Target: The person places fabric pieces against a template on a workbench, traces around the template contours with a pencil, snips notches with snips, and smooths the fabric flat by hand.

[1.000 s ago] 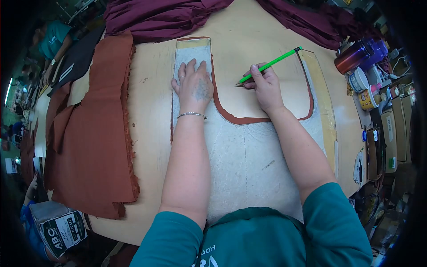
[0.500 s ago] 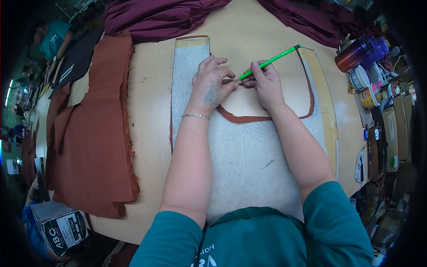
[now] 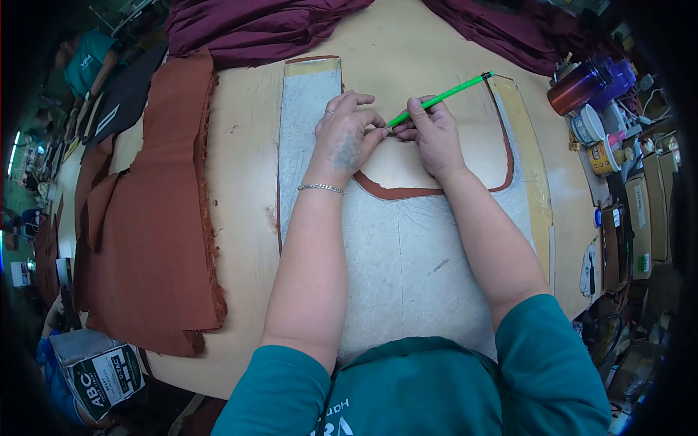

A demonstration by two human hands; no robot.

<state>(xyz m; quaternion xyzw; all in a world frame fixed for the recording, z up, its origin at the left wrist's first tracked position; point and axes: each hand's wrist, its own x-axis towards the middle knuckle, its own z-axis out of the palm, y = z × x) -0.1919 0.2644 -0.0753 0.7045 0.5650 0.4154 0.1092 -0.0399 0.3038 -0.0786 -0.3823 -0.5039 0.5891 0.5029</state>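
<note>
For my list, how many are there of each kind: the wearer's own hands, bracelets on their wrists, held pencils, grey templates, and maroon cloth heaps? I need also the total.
Hands: 2, left hand and right hand
Bracelet: 1
Pencil: 1
Template: 1
Cloth heaps: 2 in view, left heap and right heap
Total: 7

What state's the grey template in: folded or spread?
Spread, where visible: the grey template lies flat with no fold showing, rust cloth visible along its curved edge. Near end hidden.
</note>
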